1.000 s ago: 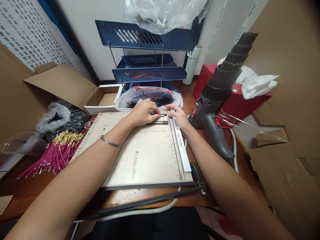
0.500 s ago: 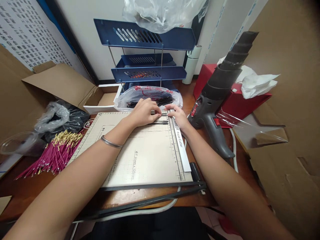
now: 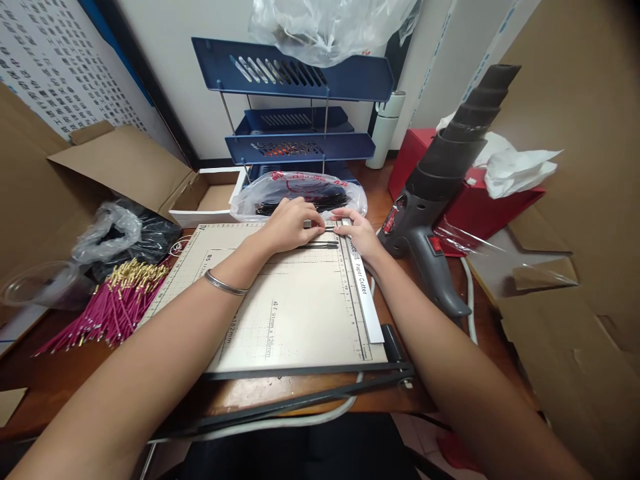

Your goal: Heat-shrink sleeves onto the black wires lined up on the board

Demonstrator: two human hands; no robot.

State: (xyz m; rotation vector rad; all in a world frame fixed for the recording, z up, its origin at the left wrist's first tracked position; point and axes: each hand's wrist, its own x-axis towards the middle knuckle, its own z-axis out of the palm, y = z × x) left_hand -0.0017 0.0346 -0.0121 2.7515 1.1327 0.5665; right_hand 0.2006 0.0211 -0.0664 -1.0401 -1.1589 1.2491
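Note:
My left hand [image 3: 293,223] rests on the far part of the paper cutter board [image 3: 295,313], fingers pinched on a thin black cord [image 3: 329,230]. From the right, my right hand [image 3: 357,233] meets it, thumb and fingertips closed at the cord's other end. The fingers hide most of that cord. Just nearer to me, more thin black cord [image 3: 320,245] with a thicker end lies on the board, partly under my left hand. Behind my hands, a clear plastic bag [image 3: 245,200] holds a bundle of similar black cords.
A grey heat gun [image 3: 425,187] stands at the right, before a red tissue box [image 3: 515,200]. Magenta cords with gold ends [image 3: 125,293] are heaped at the left. Blue tray shelves [image 3: 300,147] and an opened carton [image 3: 130,170] stand behind. The cutter's arm [image 3: 310,400] lies along the front.
My right fingertips have edged slightly left over the cord's end, covering more of it. My left hand keeps its pinch. The whole view has shifted very slightly.

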